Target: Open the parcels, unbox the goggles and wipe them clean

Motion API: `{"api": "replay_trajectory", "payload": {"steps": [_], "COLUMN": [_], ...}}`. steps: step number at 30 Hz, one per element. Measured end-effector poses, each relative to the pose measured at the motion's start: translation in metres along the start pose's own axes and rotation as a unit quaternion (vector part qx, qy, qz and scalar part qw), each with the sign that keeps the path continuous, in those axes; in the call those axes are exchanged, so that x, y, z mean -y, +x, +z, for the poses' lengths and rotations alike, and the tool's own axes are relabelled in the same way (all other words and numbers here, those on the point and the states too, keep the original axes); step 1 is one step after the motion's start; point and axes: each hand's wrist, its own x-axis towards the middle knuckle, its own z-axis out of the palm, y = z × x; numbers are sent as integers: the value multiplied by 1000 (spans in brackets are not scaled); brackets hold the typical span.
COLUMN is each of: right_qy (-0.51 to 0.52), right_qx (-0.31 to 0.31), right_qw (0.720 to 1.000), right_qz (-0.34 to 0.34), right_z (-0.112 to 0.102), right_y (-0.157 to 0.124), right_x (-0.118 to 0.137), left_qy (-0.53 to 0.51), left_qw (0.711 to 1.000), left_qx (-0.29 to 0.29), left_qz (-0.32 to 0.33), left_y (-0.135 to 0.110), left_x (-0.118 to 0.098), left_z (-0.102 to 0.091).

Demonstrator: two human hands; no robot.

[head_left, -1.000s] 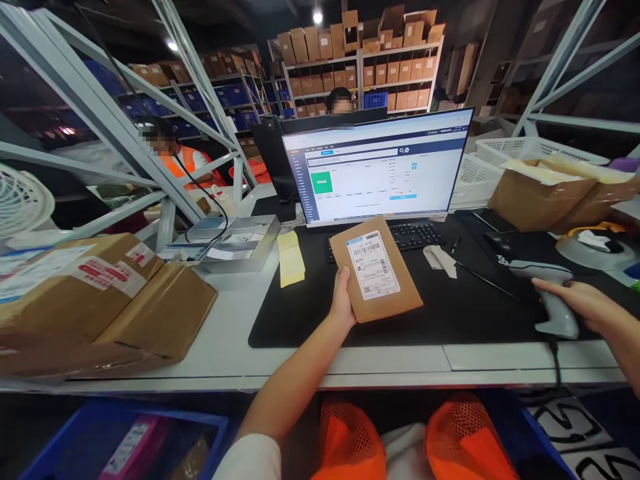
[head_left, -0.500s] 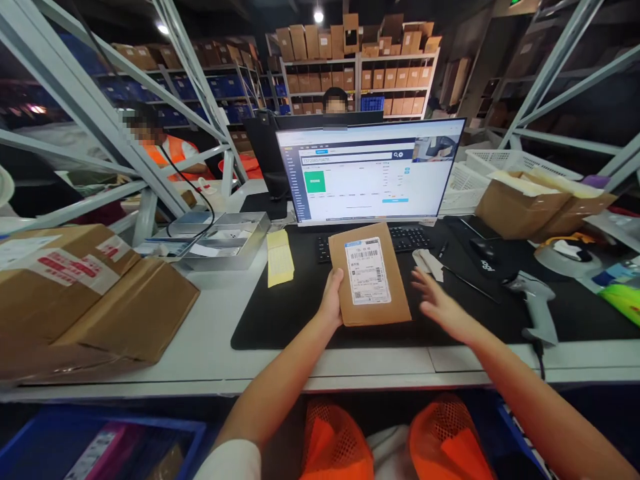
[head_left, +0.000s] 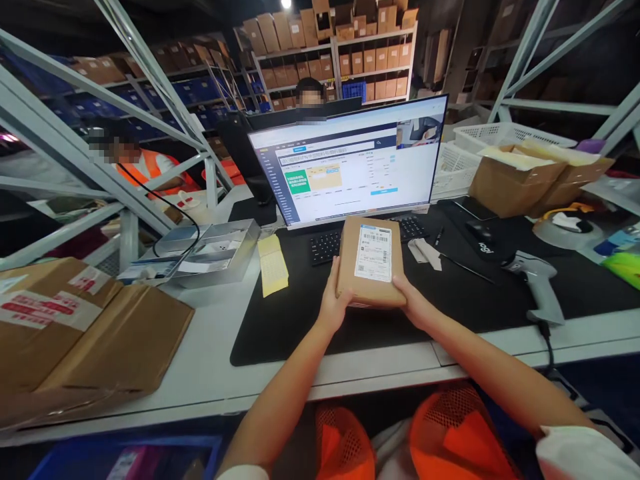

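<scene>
Between both hands I hold a brown cardboard box (head_left: 350,260) with a white shipping label (head_left: 374,253) facing up. My left hand (head_left: 334,301) grips its left side, fingers along the edge. On the near right corner is my right hand (head_left: 413,300), closed against the box. Behind the box a black keyboard (head_left: 324,248) is partly covered. A crumpled piece of pale paper (head_left: 425,254) lies to the right of the box, near a pen (head_left: 439,235). The grey barcode scanner (head_left: 539,287) rests farther right on the black desk mat (head_left: 290,327).
A monitor (head_left: 345,167) stands behind the keyboard. Yellow slips (head_left: 273,267) and a metal tray (head_left: 220,257) are to the left, beside large cartons (head_left: 125,333). At right are a mouse (head_left: 479,231), open boxes (head_left: 515,180) and a tape roll (head_left: 567,227). Co-workers sit beyond the desk.
My right hand has come in from the right and taken hold of the box. The box now tilts back, showing its near side. The screen's content has changed, and the view has shifted.
</scene>
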Motion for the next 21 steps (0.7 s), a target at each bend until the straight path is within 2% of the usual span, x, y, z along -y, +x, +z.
{"api": "replay_trajectory", "payload": {"steps": [3, 5, 7, 9, 11, 13, 17, 21], "right_qy": [-21, -47, -83, -137, -194, -229, -253, -283], "right_qx": [55, 74, 66, 39, 15, 7, 16, 55], "right_qw": [998, 996, 994, 987, 972, 960, 957, 946], "right_qz": [1, -8, -31, -80, -134, -159, -142, -146], "right_z": [-6, -10, -11, -12, -12, -13, -14, -14], "right_y": [-3, -7, -12, -17, -22, -25, -31, -39], "right_x": [-6, -5, -3, -2, -3, -3, -3, -5], "left_qy": [-11, -55, -105, -141, -156, -154, -104, -48], "left_qw": [999, 992, 976, 958, 952, 948, 936, 934], "left_qx": [-44, -111, -184, -232, -253, -277, -334, -325], "left_qz": [8, -9, -55, -91, -75, -40, 38, 139], "left_y": [6, 10, 15, 18, 20, 21, 21, 20], "left_x": [6, 3, -8, -29, -59, -98, -191, -274], "left_z": [2, 3, 4, -1, -13, -31, -75, -106]}}
